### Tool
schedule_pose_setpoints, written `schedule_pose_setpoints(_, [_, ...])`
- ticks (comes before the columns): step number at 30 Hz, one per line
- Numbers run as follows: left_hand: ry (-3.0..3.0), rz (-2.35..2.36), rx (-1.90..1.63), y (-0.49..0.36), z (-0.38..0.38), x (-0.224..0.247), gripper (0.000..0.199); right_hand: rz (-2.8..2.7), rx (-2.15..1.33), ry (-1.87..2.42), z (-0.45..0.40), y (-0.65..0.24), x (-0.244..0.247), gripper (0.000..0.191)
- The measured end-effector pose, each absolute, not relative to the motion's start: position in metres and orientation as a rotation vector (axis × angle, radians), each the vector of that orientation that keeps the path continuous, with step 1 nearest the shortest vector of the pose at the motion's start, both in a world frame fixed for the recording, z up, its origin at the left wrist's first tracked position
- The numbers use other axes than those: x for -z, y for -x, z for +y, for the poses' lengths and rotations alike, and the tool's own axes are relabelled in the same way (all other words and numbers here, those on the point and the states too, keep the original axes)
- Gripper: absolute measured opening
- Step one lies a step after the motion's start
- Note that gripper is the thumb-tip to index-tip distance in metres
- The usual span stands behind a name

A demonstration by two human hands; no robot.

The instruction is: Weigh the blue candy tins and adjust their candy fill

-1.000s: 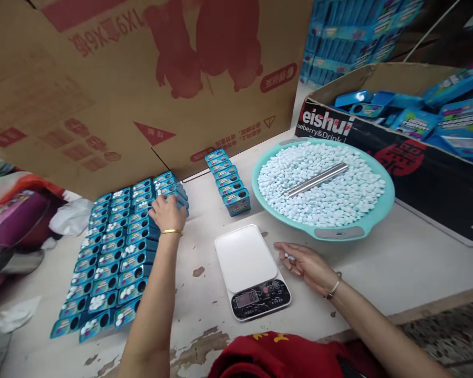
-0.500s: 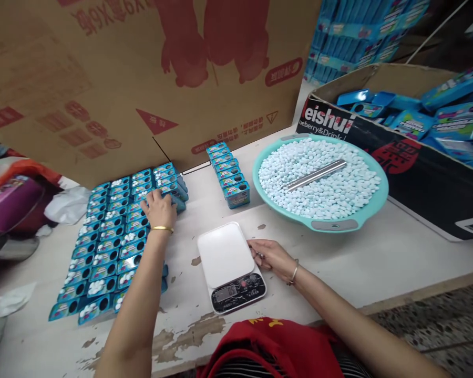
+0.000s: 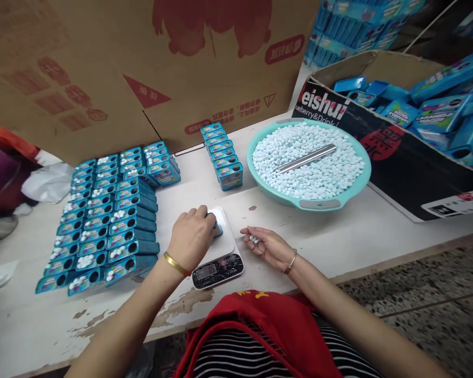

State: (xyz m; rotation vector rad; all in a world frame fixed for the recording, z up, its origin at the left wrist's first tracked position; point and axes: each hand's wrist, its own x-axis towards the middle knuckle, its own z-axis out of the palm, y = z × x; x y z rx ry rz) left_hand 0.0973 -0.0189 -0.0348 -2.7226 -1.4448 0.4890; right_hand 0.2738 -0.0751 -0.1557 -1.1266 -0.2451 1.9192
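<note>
Blue tin (image 3: 218,229) in the left hand (image 3: 193,237), at the white scale (image 3: 229,245)

From where I stand, only one end of the tin shows, blue with a dark patch on top. The left hand is closed round it from above, and I can't tell whether its base rests on the platform. The black panel (image 3: 219,270) lies just right of the left wrist, its digits too small to trust. Across the scale, the right hand (image 3: 271,249) is half curled around a few pale tablets (image 3: 254,239). Beyond it stands an aqua basin (image 3: 367,170) heaped with more, a metal tube (image 3: 307,159) lying across them. Left of the left hand, rows of blue tins (image 3: 136,215) show round dark holes, some with white tablets on top; a short row of tins (image 3: 232,178) stands beyond both hands. Past the right hand, farther right, a black carton (image 3: 386,173) reads "eishui" and "ueberry&Drink"; brown cardboard (image 3: 102,47) ahead carries red print, some upside down.
</note>
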Motion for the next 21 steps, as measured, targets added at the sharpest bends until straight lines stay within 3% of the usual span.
schedule_pose_setpoints(3, [2.808,-1.417,-0.24,-0.084,-0.024,0.032,0.02,-0.198,-1.916,1.111,-0.088,-0.285,0.152,0.014])
schedule_pose_setpoints(6, [2.873,-1.499,0.239,-0.059,-0.034,0.021,0.031,-0.18,-1.903,1.142,-0.101,-0.295,0.15,0.011])
schedule_pose_setpoints(10, [2.7,-1.802,0.728,-0.021,-0.055,0.023,0.026,-0.206,-1.896,1.18,-0.113,-0.305,0.149,0.011])
schedule_pose_setpoints(16, [2.544,-2.239,0.809,0.02,-0.086,0.069,0.024,-0.239,-1.862,1.277,-0.117,-0.302,0.146,0.009])
schedule_pose_setpoints(21, [2.547,-2.334,0.842,0.033,-0.099,0.096,0.026,-0.382,-1.896,1.266,-0.107,-0.29,0.124,0.015])
